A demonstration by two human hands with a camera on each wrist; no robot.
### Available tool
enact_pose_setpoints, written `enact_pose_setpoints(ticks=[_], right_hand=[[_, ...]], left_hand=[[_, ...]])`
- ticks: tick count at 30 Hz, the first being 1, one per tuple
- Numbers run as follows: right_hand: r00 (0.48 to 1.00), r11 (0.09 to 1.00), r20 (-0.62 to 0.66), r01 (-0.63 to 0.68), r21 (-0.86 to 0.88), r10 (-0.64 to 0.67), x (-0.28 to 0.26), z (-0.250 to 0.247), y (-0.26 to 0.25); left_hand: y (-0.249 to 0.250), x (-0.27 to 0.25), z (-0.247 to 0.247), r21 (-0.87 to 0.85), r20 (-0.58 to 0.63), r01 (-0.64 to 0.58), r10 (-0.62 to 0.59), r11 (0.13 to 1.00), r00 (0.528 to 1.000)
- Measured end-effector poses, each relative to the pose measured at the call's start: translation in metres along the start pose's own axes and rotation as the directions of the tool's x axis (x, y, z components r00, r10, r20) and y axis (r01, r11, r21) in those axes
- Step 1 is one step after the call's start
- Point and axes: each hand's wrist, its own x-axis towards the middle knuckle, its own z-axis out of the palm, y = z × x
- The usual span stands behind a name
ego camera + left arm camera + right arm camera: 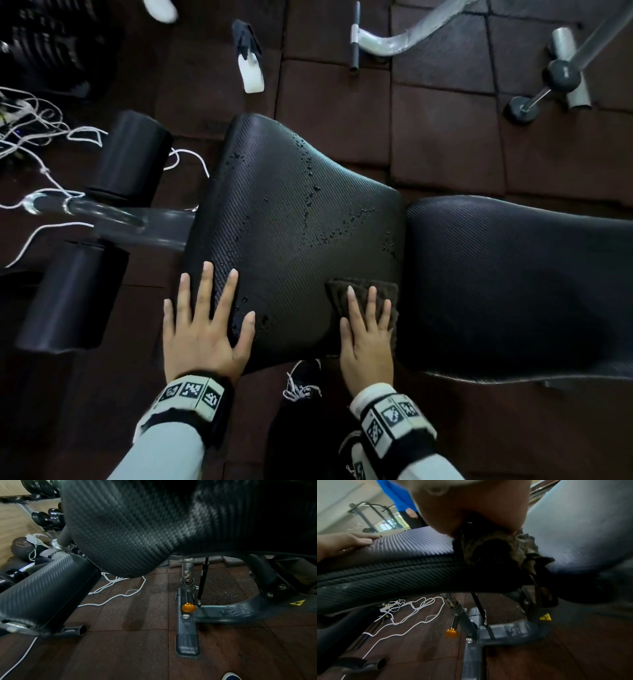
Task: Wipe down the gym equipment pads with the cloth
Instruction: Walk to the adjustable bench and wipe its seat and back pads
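black carbon-weave seat pad (294, 219), dark brown cloth (363, 294), reddish-brown floor tiles (445, 137), white cord (51, 144)

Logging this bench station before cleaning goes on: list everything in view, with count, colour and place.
seat pad: one, black, centre, beaded with droplets
back pad: one, black, right of the seat pad
cloth: one, dark brown, seat pad's near right corner
roller pads: two, black, left
spray bottle: one, white, floor beyond the seat pad
dumbbell: one, grey, far right floor
cords: several, white, left floor
left hand: flat on the seat pad's near left edge
right hand: flat on the cloth
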Motion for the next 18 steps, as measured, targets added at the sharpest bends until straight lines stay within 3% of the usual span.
enact_pose_setpoints(ticks=[4, 8, 13, 18], right_hand=[[0.993, 0.986, 0.020, 0.115, -0.123, -0.114, 0.046, -0.014, -0.019], [0.989, 0.966, 0.028, 0.150, -0.209, -0.148, 0.115, -0.032, -0.044], [0.996, 0.973, 0.058, 0.084, -0.215, -0.073, 0.201, -0.060, -0.049], [0.998, 0.992, 0.001, -0.062, -0.108, 0.062, 0.225, -0.073, -0.026]], left_hand=[[0.000, 0.001, -0.001, -0.012, 0.007, 0.001, 0.000, 1.000, 1.000], [-0.001, 0.002, -0.003, -0.007, 0.026, -0.012, 0.012, 1.000, 1.000], [-0.002, 0.001, -0.006, -0.016, 0.053, -0.018, 0.019, 1.000, 0.998], [-0.002, 0.003, -0.006, -0.027, 0.051, -0.029, 0.030, 0.999, 0.998]])
